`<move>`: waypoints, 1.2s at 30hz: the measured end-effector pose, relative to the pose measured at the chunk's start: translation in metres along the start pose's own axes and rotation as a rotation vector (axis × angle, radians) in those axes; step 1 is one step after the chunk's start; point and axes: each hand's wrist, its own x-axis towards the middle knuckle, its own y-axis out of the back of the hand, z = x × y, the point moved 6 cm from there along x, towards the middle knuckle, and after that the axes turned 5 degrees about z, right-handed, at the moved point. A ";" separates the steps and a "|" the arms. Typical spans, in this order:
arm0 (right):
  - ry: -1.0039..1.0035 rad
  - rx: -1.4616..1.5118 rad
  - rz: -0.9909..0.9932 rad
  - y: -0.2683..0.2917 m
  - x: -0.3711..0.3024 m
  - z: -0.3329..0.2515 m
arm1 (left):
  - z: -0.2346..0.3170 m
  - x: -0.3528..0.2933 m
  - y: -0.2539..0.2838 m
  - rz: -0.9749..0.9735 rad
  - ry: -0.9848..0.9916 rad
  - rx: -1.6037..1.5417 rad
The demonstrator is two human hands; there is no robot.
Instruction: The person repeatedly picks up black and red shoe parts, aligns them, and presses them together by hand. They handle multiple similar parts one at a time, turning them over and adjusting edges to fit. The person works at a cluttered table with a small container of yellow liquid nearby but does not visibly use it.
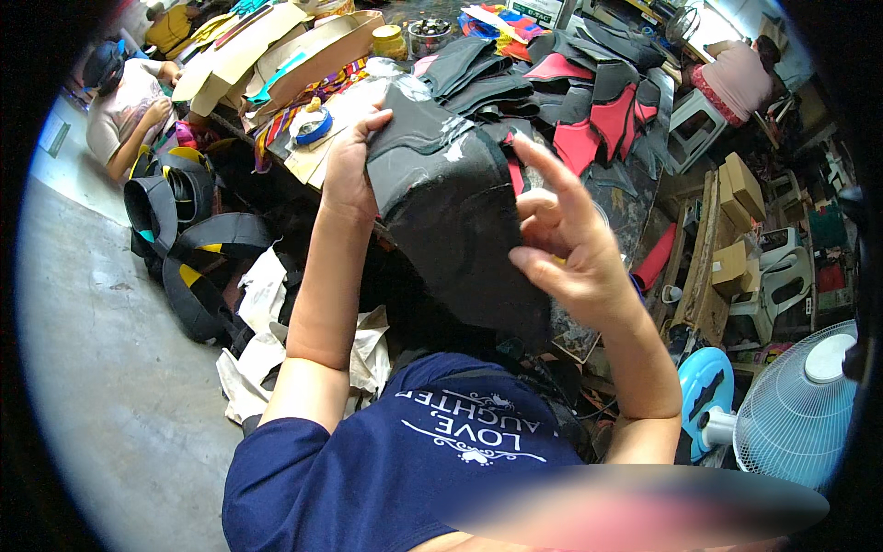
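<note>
My left hand (352, 166) grips the left edge of a black sewn panel (451, 212), its thumb up near the top corner. The panel is held up in front of me, tilted, with a curved seam and whitish smears near its top. Its lower part is dark and hard to make out. At the panel's right edge is my right hand (575, 244), index finger raised and thumb apart from it. The thumb tip is at or just by the edge; whether it touches I cannot tell. Behind the panel lie stacked black cut pieces (474, 74) and pink-and-black pieces (612, 115).
A blue tape roll (311, 127), a yellow-lidded jar (389, 41) and cardboard patterns (248, 55) lie on the cluttered table. Black strapped items (189, 235) stand at left. A fan (796, 405) is close on my right. Two other people sit farther off.
</note>
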 end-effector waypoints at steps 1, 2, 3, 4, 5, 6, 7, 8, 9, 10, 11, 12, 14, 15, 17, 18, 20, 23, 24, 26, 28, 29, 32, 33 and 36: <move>0.062 -0.072 0.027 0.004 0.003 -0.012 | -0.006 -0.002 0.005 0.032 0.089 -0.045; 0.091 -0.098 0.046 0.009 0.009 -0.023 | -0.011 -0.004 0.011 0.079 0.003 0.032; 0.192 -0.161 0.038 0.014 0.015 -0.038 | -0.015 -0.009 0.012 0.038 -0.084 0.156; 0.249 -0.188 0.048 0.019 0.021 -0.050 | -0.020 -0.015 0.012 -0.007 -0.187 0.274; 0.294 -0.238 0.050 0.027 0.029 -0.061 | -0.024 -0.020 0.009 -0.093 -0.309 0.366; 0.324 -0.281 0.044 0.034 0.037 -0.071 | -0.033 -0.016 0.023 0.122 -0.312 0.365; 0.324 -0.314 0.067 0.042 0.048 -0.078 | -0.039 -0.020 0.027 0.195 -0.443 0.461; 0.317 -0.371 0.075 0.050 0.058 -0.084 | -0.042 -0.025 0.025 0.237 -0.606 0.783; 0.329 -0.449 0.171 0.060 0.070 -0.090 | -0.047 -0.030 0.021 0.271 -0.757 1.128; 0.333 -0.526 0.268 0.073 0.082 -0.094 | -0.058 -0.032 0.021 0.293 -0.750 1.340; 0.424 -0.543 0.295 0.084 0.101 -0.102 | -0.065 -0.042 0.008 0.169 -1.036 1.475; 0.516 -0.563 0.324 0.097 0.120 -0.107 | -0.070 -0.047 0.005 0.135 -1.143 1.531; 0.609 -0.555 0.341 0.139 0.152 -0.113 | -0.077 -0.052 0.002 0.070 -1.260 1.574; 0.590 -0.629 0.440 0.167 0.166 -0.109 | -0.078 -0.052 0.003 0.067 -1.251 1.562; 0.628 -0.850 0.626 0.215 0.182 -0.087 | -0.077 -0.048 0.006 0.108 -1.173 1.580; 0.645 -0.960 0.721 0.235 0.184 -0.069 | -0.076 -0.047 0.005 0.127 -1.180 1.582; 0.497 -1.105 0.669 0.259 0.187 -0.009 | -0.075 -0.046 0.004 0.130 -1.165 1.601; 0.132 -1.361 0.811 0.288 0.166 0.071 | -0.076 -0.046 0.002 0.137 -1.152 1.632; 0.158 -1.399 0.835 0.288 0.160 0.084 | -0.076 -0.047 0.002 0.136 -1.144 1.639; 0.153 -1.382 0.843 0.290 0.151 0.095 | -0.077 -0.046 0.003 0.130 -1.127 1.655; 0.190 -1.360 0.866 0.288 0.144 0.085 | -0.078 -0.043 0.006 0.143 -1.122 1.660; 0.211 -1.379 0.873 0.283 0.139 0.076 | -0.080 -0.042 0.007 0.110 -1.126 1.651; 0.292 -1.122 0.678 0.251 0.119 0.050 | -0.079 -0.042 0.009 0.113 -1.175 1.628; 0.196 -0.891 0.569 0.237 0.110 0.050 | -0.079 -0.042 0.009 0.116 -1.169 1.627; 0.190 -0.802 0.247 0.166 0.067 0.041 | -0.080 -0.045 0.005 0.132 -1.140 1.634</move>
